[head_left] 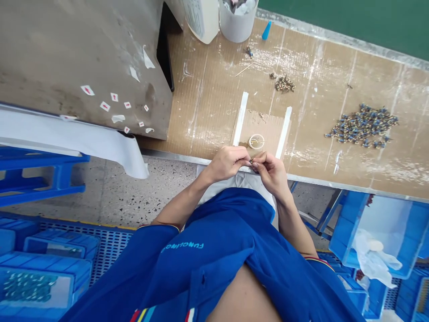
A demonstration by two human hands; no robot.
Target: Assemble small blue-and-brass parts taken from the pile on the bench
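My left hand [228,163] and my right hand [270,173] meet at the bench's near edge, their fingertips pinching a tiny brass part [251,160] between them. Its exact shape is hidden by my fingers. Just beyond my hands, a small round white-rimmed cup [256,141] with a thin brass wire across it sits on a cardboard pad [264,129]. White tape strips [240,118] flank that pad. A heap of blue-and-brass small parts [363,126] lies far to the right, and a smaller brass cluster [284,83] lies ahead.
The cardboard-covered bench [214,98] has a metal front edge. A grey metal cabinet [77,62] stands at its left, with a white bottle and a white cup at the back. Blue crates [378,232] sit on the floor to the right and lower left.
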